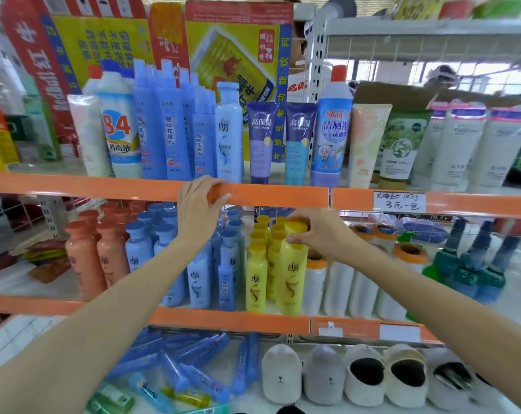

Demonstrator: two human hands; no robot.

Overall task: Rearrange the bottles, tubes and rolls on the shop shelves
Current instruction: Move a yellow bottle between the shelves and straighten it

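My right hand (pixel 316 234) grips the cap of a yellow bottle (pixel 292 279) that stands at the front right of a group of yellow bottles (pixel 256 276) on the middle shelf. My left hand (pixel 198 210) holds the orange front rail (pixel 268 197) of the upper shelf, fingers curled over its edge. Light blue bottles (pixel 199 282) and orange-pink bottles (pixel 84 258) stand to the left of the yellow ones. White rolls with orange ends (pixel 336 282) stand to the right.
The upper shelf carries tall blue bottles (pixel 169 124), a "84" disinfectant bottle (pixel 118 124), purple and blue tubes (pixel 260 141) and white tubes (pixel 456 144). Dark green spray bottles (pixel 468 264) stand at middle right. Blue tubes (pixel 175 357) and slippers (pixel 363 375) lie on the bottom shelf.
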